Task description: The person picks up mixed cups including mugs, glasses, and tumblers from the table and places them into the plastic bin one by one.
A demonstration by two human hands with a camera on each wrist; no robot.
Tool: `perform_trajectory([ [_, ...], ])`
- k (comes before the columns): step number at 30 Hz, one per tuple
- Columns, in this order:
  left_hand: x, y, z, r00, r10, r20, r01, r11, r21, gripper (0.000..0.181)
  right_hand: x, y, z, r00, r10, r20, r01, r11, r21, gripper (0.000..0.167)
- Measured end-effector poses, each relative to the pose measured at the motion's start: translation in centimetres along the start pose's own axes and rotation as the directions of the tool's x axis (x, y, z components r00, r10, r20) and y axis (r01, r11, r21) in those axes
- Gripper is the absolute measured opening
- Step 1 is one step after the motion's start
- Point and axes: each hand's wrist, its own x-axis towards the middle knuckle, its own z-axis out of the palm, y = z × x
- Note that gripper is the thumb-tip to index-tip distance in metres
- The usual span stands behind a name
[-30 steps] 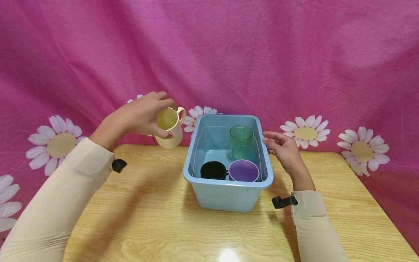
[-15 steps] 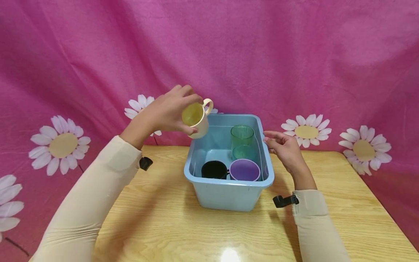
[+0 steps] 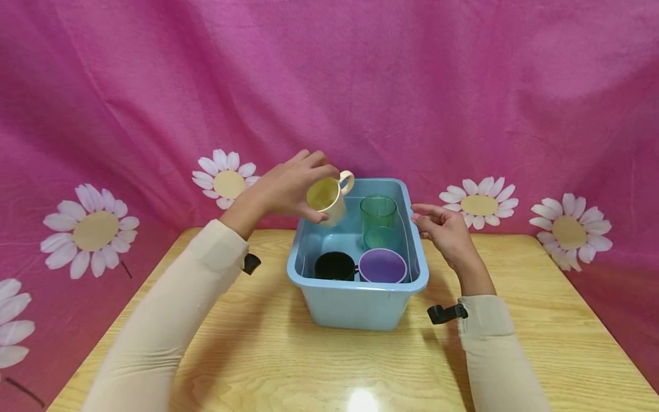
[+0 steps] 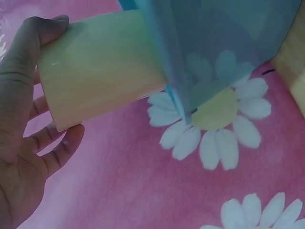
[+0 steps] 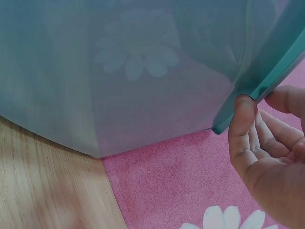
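My left hand (image 3: 296, 186) grips a cream mug (image 3: 336, 209) by its rim, thumb on the near side and fingers across the far side. The mug is tilted, its yellowish inside facing me and its handle pointing back right. It hangs over the back left of a light blue plastic tub (image 3: 355, 309); in the left wrist view the mug's bottom (image 4: 143, 52) is hidden behind the tub's wall. My right hand (image 3: 450, 237) pinches the tub's right rim; the right wrist view shows fingertips (image 5: 244, 105) under that rim (image 5: 276, 71).
Inside the tub stand a black mug (image 3: 334, 266) and a purple cup (image 3: 382, 266) at the front, with a green tumbler (image 3: 378, 209) and a teal cup (image 3: 382, 237) along the right side. A wooden table (image 3: 319, 366) carries the tub. Behind hangs a pink daisy-patterned cloth (image 3: 329, 86).
The left hand has carried the cream mug rightward from beside the tub, first rising, then lowering over the tub's back left. The right hand stays on the rim.
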Motion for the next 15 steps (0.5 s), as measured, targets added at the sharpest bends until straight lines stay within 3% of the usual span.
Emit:
perform_trajectory([
  [9, 1.2, -0.1, 2.6, 0.996, 0.005, 0.086, -0.001, 0.999, -0.046, 0.072, 0.0, 0.0, -0.2, 1.0, 0.005, -0.001, -0.005, 1.0, -0.007, 0.043],
  [15, 1.7, -0.2, 4.1, 0.987, 0.042, 0.158, -0.034, 0.998, -0.056, 0.073, 0.0, 0.0, -0.2, 1.0, 0.011, 0.004, -0.011, 1.0, -0.02, 0.044],
])
